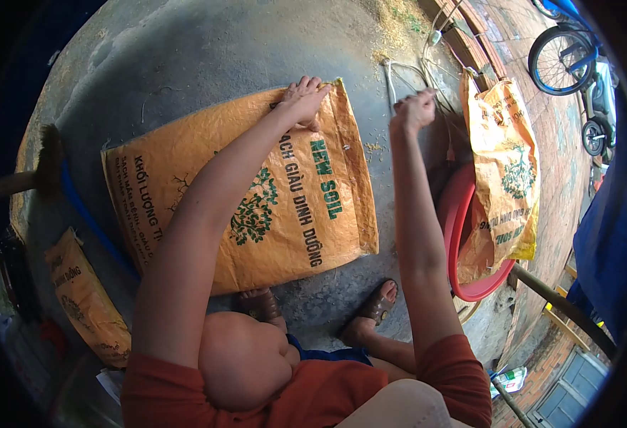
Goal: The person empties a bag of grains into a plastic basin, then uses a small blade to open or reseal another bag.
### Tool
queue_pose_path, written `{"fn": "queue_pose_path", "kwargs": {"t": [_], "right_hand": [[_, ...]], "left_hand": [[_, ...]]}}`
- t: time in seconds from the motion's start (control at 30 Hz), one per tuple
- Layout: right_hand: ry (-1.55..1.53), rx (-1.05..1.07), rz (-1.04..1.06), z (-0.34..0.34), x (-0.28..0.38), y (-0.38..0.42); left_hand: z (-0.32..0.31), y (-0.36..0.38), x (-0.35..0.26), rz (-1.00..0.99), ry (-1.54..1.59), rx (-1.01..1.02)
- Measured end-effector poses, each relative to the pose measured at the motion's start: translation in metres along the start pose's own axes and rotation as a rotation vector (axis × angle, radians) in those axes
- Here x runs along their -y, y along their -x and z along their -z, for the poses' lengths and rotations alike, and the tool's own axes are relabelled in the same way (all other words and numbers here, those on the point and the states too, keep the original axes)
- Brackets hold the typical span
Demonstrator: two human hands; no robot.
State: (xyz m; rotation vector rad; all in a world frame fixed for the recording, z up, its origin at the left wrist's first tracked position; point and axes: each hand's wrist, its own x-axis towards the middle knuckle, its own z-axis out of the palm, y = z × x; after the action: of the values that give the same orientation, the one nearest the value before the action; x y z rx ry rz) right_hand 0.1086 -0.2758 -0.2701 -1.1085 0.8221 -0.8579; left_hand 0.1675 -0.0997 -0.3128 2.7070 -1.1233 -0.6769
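A large orange woven sack (277, 192) printed "NEW SOIL", with a green tree picture, lies on the concrete floor in front of me. My left hand (302, 105) is at its far edge near the folded end, fingers curled onto the material and gripping it. To the right, apart from the sack, my right hand (415, 113) is raised above the floor. Its fingers are pinched together, and whatever they hold is too small to make out. Cords (427, 68) lie on the floor beyond that hand.
On the right, another orange sack (502, 164) rests in a red plastic tub (454, 214). A smaller-looking orange sack (88, 299) lies at the left by a broom (48, 158) and a blue strip (88, 210). A bicycle (562, 60) stands at the upper right. My sandalled feet are close to the sack.
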Motion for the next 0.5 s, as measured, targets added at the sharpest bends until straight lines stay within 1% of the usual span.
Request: {"fn": "queue_pose_path", "kwargs": {"t": [0.03, 0.13, 0.17, 0.23, 0.27, 0.3, 0.33, 0.37, 0.4, 0.43, 0.5], "right_hand": [[-0.013, -0.046, 0.046, 0.007, 0.018, -0.009], [-0.056, 0.084, 0.100, 0.033, 0.061, -0.020], [-0.032, 0.080, 0.072, 0.039, 0.073, -0.012], [0.046, 0.260, 0.038, 0.064, 0.069, -0.001], [0.186, 0.247, 0.039, 0.072, 0.061, 0.012], [0.352, 0.270, 0.095, 0.084, 0.042, 0.024], [0.541, 0.345, 0.051, 0.101, 0.024, 0.030], [0.832, 0.345, 0.159, 0.115, 0.003, 0.040], [0.965, 0.381, 0.078, 0.121, 0.000, 0.059], [1.040, 0.405, 0.087, 0.121, 0.003, 0.079], [1.198, 0.411, 0.079, 0.135, -0.011, 0.094]], "left_hand": [[0.000, 0.001, 0.000, 0.008, 0.001, 0.015], [0.000, 0.001, 0.001, 0.004, 0.007, 0.006], [0.001, 0.000, 0.001, -0.007, 0.008, 0.003], [-0.001, 0.001, 0.002, 0.003, 0.013, 0.003], [-0.002, 0.001, 0.002, -0.003, 0.006, -0.015], [-0.005, 0.003, 0.002, -0.014, 0.001, -0.014], [-0.008, 0.004, 0.003, -0.025, 0.009, -0.055], [-0.011, 0.006, 0.005, -0.034, 0.014, -0.096], [-0.019, 0.011, 0.004, -0.066, 0.042, -0.196], [-0.026, 0.015, 0.002, -0.073, 0.033, -0.193], [-0.032, 0.029, -0.008, -0.107, 0.264, -0.405]]}}
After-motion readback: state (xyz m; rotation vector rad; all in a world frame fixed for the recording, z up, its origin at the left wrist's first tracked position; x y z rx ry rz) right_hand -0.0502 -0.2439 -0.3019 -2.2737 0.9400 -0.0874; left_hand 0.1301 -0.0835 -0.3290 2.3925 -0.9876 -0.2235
